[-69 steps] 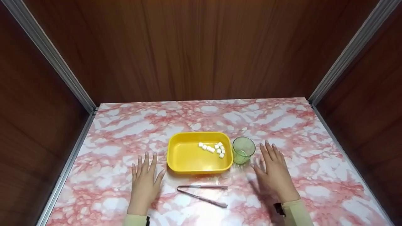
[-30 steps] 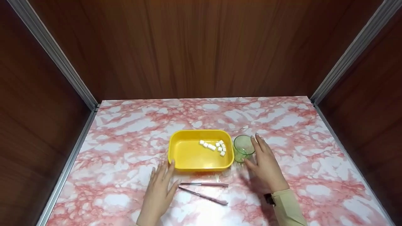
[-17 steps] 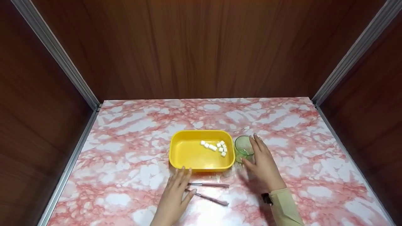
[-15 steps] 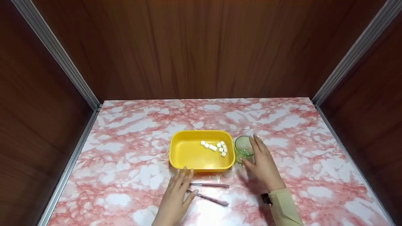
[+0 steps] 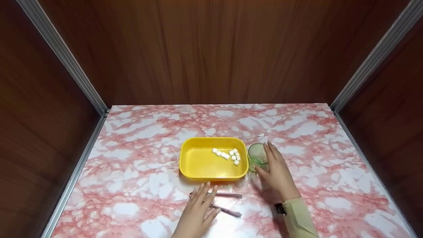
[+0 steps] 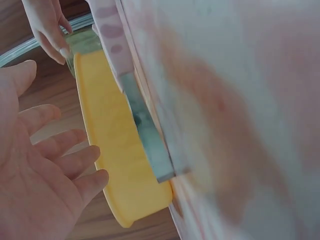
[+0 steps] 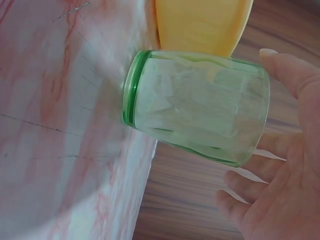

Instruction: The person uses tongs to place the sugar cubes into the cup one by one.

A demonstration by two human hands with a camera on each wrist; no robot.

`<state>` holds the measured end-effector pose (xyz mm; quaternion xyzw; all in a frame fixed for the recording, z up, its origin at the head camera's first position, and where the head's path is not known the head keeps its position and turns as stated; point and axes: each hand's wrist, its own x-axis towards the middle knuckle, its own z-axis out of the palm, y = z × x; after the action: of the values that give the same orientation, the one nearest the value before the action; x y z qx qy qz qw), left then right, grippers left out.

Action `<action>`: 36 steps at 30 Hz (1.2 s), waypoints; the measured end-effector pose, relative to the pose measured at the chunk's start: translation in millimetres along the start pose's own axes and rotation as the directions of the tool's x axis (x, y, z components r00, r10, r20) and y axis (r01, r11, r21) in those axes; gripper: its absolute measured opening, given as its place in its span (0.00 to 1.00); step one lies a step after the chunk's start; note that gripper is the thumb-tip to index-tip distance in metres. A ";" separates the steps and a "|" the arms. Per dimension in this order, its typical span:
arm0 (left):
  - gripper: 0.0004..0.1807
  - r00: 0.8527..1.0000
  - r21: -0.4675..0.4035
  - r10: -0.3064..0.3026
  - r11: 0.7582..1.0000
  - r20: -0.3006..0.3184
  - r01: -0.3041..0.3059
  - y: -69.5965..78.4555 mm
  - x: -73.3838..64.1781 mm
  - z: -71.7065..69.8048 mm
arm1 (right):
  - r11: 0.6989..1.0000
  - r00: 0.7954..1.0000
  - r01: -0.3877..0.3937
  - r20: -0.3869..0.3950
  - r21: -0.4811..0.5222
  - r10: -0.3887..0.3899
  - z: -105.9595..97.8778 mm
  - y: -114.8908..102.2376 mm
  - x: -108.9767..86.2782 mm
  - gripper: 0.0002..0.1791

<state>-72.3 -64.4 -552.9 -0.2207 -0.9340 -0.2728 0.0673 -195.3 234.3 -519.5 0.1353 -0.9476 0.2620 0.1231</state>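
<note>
In the head view my left hand (image 5: 198, 210) hovers with spread fingers over the bent end of metal tongs (image 5: 228, 195) with pinkish tips. The left wrist view shows the palm apart from the tongs (image 6: 145, 130), which lie on the table before a yellow tub (image 6: 112, 125). My right hand (image 5: 279, 173) is at the rim of a green glass tumbler (image 5: 257, 157), thumb on one side and fingers on the other. In the right wrist view the fingers look fairly straight around the upright tumbler (image 7: 195, 105); firm contact cannot be made out. Several white cubes (image 5: 225, 155) lie in the tub.
The yellow tub (image 5: 195, 177) stands mid-table, just left of the tumbler. Pink-and-white marbled tabletop (image 5: 138, 132) stretches around it. Brown wood panels (image 5: 211, 53) enclose the back and sides, with metal strips (image 5: 71, 62) along the corners.
My left hand has moved right, from beside the tub to above the tongs. My right hand came left to the tumbler and then stayed there. The tub, cubes and tongs look unmoved on the table.
</note>
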 end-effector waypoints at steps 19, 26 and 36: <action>0.38 0.978 -0.055 -0.076 0.995 0.197 0.088 -12.6 9.8 3.0 | 0.999 1.000 -0.007 0.016 0.048 0.006 3.7 3.1 2.7 0.49; 0.42 0.962 -0.017 -0.101 0.994 0.252 0.109 -18.0 20.3 -3.1 | 0.997 1.000 -0.006 0.006 0.074 0.006 5.5 3.2 4.0 0.47; 0.46 0.950 0.009 -0.076 0.997 0.304 0.077 -21.1 26.1 -3.2 | 0.997 1.000 -0.009 0.009 0.081 0.008 7.7 4.6 4.8 0.47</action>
<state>-105.1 -72.2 -553.9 -0.2239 -0.9407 -0.2393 -0.0881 -202.4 233.0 -526.5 0.1371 -0.9373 0.3002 0.1121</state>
